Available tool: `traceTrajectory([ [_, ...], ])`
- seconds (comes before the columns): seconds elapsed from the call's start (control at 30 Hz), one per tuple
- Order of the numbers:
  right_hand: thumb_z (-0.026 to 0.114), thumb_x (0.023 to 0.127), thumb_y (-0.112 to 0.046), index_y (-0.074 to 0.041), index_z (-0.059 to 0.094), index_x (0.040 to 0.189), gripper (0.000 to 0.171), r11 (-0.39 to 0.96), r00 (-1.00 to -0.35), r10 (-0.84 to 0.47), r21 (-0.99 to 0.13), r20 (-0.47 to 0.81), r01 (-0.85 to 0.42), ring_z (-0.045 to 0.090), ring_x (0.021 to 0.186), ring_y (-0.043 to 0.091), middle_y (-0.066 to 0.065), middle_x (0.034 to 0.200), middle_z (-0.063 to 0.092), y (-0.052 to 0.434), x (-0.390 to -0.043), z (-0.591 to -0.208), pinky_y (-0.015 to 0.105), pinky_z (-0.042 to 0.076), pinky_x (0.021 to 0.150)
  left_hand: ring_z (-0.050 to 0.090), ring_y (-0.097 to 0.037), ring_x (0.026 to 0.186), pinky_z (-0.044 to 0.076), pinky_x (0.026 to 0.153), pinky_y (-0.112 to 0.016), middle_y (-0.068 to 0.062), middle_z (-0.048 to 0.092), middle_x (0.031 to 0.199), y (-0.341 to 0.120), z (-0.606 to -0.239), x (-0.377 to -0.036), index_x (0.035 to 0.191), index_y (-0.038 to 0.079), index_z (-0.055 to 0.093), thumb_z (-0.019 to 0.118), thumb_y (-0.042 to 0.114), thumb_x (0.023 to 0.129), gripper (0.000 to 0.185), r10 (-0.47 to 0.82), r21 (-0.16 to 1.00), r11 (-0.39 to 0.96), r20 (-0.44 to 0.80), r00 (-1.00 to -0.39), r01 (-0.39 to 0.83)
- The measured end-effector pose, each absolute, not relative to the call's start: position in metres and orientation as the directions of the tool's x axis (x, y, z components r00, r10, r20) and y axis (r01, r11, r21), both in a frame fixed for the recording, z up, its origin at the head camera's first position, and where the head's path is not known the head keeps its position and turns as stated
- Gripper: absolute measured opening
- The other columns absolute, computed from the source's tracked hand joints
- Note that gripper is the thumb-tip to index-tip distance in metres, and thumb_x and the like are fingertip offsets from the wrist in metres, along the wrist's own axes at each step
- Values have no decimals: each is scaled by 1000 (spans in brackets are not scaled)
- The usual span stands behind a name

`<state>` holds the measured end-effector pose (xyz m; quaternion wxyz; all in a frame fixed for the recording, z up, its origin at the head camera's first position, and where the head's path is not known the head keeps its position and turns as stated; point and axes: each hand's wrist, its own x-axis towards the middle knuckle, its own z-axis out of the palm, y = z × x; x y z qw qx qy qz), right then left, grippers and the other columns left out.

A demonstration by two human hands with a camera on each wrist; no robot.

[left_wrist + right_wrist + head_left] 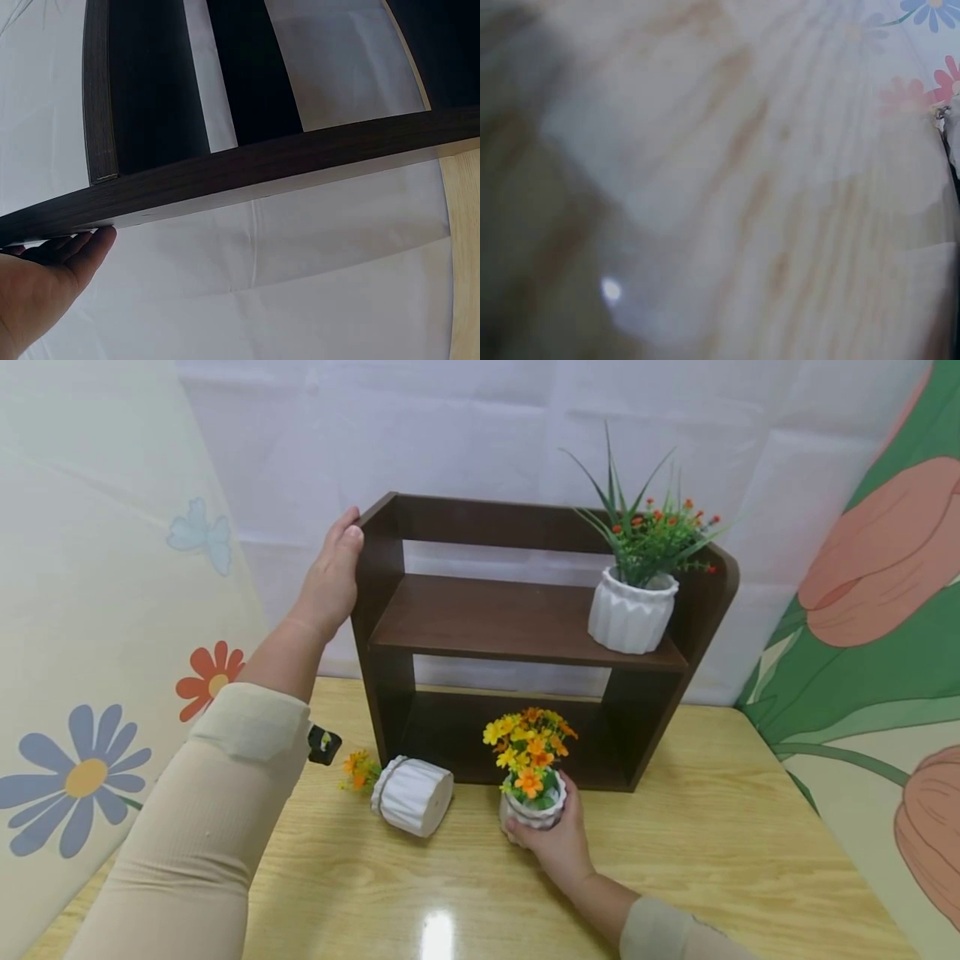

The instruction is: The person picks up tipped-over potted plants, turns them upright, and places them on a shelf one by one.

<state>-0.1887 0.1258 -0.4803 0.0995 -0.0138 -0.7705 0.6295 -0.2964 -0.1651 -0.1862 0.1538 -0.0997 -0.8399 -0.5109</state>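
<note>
Flowerpot [533, 806] stands upright in right hand [558, 843], blooms pointing up.

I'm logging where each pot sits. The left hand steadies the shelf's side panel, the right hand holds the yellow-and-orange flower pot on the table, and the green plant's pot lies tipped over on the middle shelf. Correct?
Not quite. In the head view the green plant's pot stands upright on the middle shelf; the pot lying tipped over is the white one on the table. The left hand, shelf, right hand and flower pot are as you said.
</note>
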Motion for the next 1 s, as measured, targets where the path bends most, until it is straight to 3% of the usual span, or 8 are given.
traceTrajectory([
  [0.33,88,68,-10,-9,22,150,105,191,-978,148,-975,147,-117,35,141,39,19,151,35,127,-186,-461,54,25,118,8,-20,153,6,124,-50,5,10,166,-164,-185,-297,158,31,11,15,50,104,57,3,827,463,359,-933,320],
  [1.0,89,67,-9,-10,24,149,104,218,-967,137,-959,215,-182,35,141,30,11,151,34,134,-176,-385,49,25,119,8,-20,153,7,124,-50,5,10,166,-165,-186,-296,158,31,11,15,50,104,57,7,833,451,355,-935,320],
])
